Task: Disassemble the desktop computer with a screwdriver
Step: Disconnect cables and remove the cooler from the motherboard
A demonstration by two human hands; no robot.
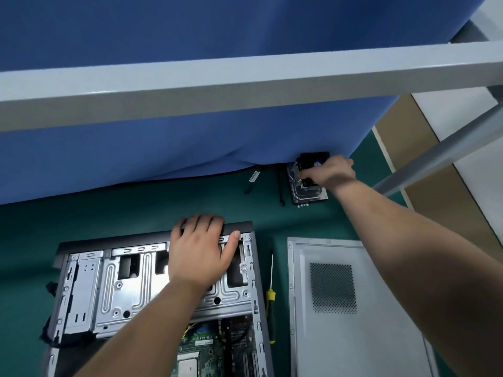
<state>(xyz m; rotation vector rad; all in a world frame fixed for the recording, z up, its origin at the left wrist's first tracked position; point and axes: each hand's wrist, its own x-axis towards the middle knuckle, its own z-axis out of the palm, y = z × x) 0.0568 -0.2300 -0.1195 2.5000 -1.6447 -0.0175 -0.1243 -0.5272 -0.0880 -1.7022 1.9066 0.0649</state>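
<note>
Left hand (200, 250) lies flat on the open computer case (152, 295) — fingers over its far edge; right hand (333, 172) grips a black fan (313, 160) above the hard drive (309, 191) on the tabletop (136, 208).

Left hand (200, 248) rests on computer case (152, 289); right hand (333, 172) grips black fan (313, 160).
</note>
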